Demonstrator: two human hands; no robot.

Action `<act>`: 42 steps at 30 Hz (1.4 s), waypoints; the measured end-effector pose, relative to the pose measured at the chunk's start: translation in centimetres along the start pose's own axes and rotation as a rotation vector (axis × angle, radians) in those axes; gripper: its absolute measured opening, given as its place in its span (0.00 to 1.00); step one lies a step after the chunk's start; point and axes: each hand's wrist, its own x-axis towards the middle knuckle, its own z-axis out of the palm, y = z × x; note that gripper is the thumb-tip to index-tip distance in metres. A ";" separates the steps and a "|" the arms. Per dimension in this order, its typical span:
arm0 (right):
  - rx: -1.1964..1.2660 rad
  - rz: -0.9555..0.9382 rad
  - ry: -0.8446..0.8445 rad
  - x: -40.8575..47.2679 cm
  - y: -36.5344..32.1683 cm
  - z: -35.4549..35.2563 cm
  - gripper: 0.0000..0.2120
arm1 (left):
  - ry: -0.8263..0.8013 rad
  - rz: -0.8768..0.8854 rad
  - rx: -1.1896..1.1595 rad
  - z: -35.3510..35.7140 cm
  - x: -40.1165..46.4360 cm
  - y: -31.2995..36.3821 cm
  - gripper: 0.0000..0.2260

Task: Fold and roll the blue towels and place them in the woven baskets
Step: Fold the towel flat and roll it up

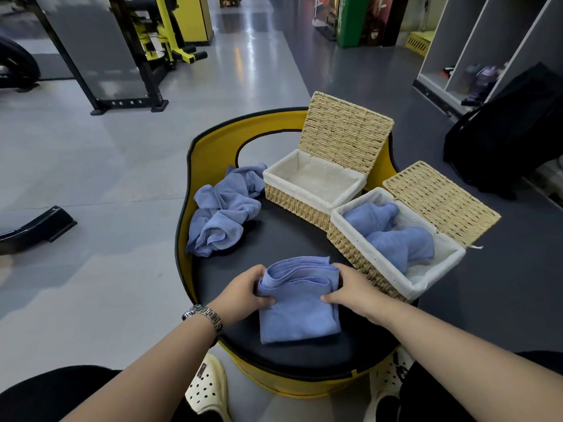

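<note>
The person's left hand [248,292] and right hand [350,287] have their fingers [268,300] curled shut on the two side edges of a folded blue towel [300,312], which lies between them on the black bench [304,239]. Its long axis runs away from the person, layered folds at the far end. The right hand is nearer the woven basket [359,257] (two rolled towels inside). An empty basket [292,199] sits beyond, crumpled towels [222,214] left.
</note>
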 end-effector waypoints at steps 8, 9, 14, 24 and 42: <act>-0.220 -0.227 0.004 -0.6 -0.5 -0.5 0.14 | 0.008 0.215 0.108 -0.4 0.0 0.2 0.12; -0.232 -0.226 -0.019 -0.8 -0.7 -0.6 0.11 | -0.008 0.235 0.162 -0.4 -0.1 0.1 0.14; -0.435 -0.281 -0.141 -1.2 -0.4 -1.1 0.10 | -0.176 0.252 0.364 -0.4 -1.0 0.6 0.18; -0.626 -0.193 -0.230 -1.8 -1.3 0.0 0.24 | -0.109 0.117 0.479 0.7 -1.5 1.7 0.18; -0.954 -0.446 -0.173 -1.8 -2.4 -0.4 0.13 | 0.032 0.332 0.683 2.2 -2.7 2.0 0.21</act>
